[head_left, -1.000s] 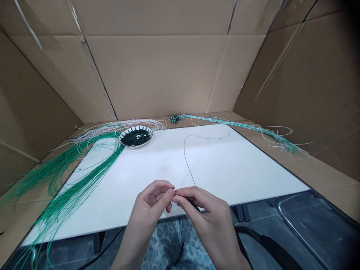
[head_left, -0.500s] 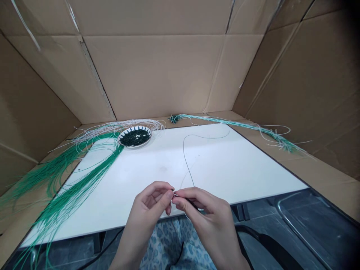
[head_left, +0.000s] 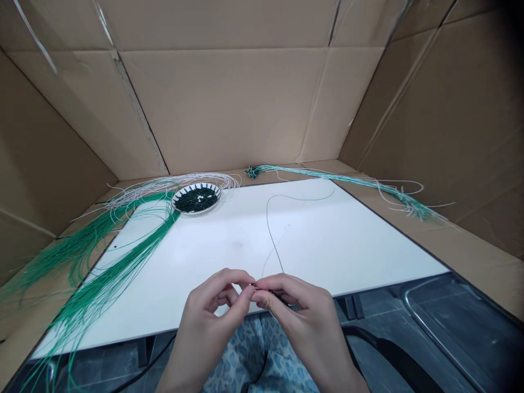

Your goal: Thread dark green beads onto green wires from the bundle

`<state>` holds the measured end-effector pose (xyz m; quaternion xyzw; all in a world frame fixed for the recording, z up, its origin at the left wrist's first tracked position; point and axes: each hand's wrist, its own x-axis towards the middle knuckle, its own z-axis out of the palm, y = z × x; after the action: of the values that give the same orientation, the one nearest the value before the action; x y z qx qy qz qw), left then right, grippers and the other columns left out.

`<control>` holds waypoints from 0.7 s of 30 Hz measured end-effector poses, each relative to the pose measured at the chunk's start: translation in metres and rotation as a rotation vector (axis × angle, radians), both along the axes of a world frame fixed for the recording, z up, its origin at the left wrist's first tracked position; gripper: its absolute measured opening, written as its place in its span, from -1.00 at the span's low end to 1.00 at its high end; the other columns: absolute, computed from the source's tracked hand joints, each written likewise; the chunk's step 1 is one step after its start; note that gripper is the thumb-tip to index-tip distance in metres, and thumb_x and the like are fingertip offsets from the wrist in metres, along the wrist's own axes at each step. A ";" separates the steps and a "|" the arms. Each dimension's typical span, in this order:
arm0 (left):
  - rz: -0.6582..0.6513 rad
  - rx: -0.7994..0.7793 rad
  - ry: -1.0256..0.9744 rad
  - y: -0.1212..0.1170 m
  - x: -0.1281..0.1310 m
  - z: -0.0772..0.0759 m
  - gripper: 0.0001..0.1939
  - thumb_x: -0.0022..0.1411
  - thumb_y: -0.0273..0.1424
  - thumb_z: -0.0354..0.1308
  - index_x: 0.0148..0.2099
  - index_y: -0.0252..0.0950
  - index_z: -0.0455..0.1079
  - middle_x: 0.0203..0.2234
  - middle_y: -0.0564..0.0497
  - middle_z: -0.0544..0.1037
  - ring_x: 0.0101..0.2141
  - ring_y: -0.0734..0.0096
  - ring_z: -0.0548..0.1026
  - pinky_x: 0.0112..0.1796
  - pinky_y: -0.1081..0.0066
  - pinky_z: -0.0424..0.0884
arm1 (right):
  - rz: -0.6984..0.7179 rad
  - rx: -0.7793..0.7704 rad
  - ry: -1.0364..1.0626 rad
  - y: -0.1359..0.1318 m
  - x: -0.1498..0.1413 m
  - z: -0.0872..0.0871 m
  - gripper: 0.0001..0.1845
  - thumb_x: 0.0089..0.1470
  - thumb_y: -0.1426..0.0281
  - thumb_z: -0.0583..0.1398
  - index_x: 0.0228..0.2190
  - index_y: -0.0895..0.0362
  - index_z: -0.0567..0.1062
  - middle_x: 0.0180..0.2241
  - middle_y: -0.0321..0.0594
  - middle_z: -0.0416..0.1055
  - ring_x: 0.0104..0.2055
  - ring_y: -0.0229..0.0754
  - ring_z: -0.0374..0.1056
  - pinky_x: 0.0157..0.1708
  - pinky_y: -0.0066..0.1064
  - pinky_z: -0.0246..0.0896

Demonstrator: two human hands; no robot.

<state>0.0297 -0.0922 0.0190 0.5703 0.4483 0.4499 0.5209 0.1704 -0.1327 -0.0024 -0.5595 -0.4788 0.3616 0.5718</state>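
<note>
The left hand [head_left: 210, 303] had dropped slightly, its fingers curling in closer toward the right hand [head_left: 301, 311]. A cardboard enclosure [head_left: 229, 109] walled the work area, and a white board [head_left: 327, 245] lay inside it. Long green cords [head_left: 106, 278] trailed off the board's left side, pale cords [head_left: 176, 183] looped behind them, and a green-and-white bundle [head_left: 344, 178] ran along the far right edge. Near the board's far edge sat a round plate [head_left: 216, 199] with a patterned rim, holding dark green beads [head_left: 192, 201]. A thin dark thread [head_left: 268, 224] curved across the board, rising from the hands. The hands were close together, fingertips meeting. The right thumb and fingers pinched a short dark beaded strand [head_left: 278, 296], partly hidden, just above the board's near edge. Whether the left fingertips also gripped it could not be told.
</note>
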 end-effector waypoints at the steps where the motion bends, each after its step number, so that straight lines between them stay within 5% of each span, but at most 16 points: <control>1: 0.002 0.026 0.021 -0.001 -0.001 0.000 -0.93 0.12 -0.40 0.29 -0.36 -0.16 0.62 -0.52 0.14 0.53 -0.57 0.54 0.34 -0.49 0.52 0.30 | -0.001 -0.007 -0.008 0.000 0.000 0.001 -0.90 0.11 0.37 0.34 -0.43 0.03 0.69 -0.40 -0.32 0.68 -0.34 -0.19 0.56 -0.33 -0.51 0.39; 8: 0.010 0.067 0.107 -0.003 -0.001 0.000 -0.92 0.17 -0.36 0.27 -0.34 -0.16 0.60 -0.48 0.13 0.55 -0.66 0.60 0.33 -0.57 0.52 0.25 | -0.003 -0.018 -0.011 0.001 0.002 0.002 -0.88 0.12 0.38 0.32 -0.42 0.04 0.70 -0.39 -0.30 0.68 -0.34 -0.17 0.57 -0.31 -0.48 0.41; 21: -0.047 -0.135 0.008 0.007 -0.003 -0.005 -0.83 0.12 -0.27 0.32 -0.32 -0.27 0.53 -0.86 0.26 0.25 -0.80 0.63 0.15 -0.66 0.58 0.05 | -0.009 -0.035 0.120 0.002 -0.001 0.001 -0.91 0.03 0.35 0.38 -0.47 0.06 0.70 -0.47 -0.28 0.65 -0.44 -0.19 0.52 -0.40 -0.46 0.42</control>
<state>0.0269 -0.0849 0.0141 0.5462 0.4662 0.4041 0.5666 0.1693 -0.1308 -0.0011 -0.5488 -0.4348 0.4003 0.5912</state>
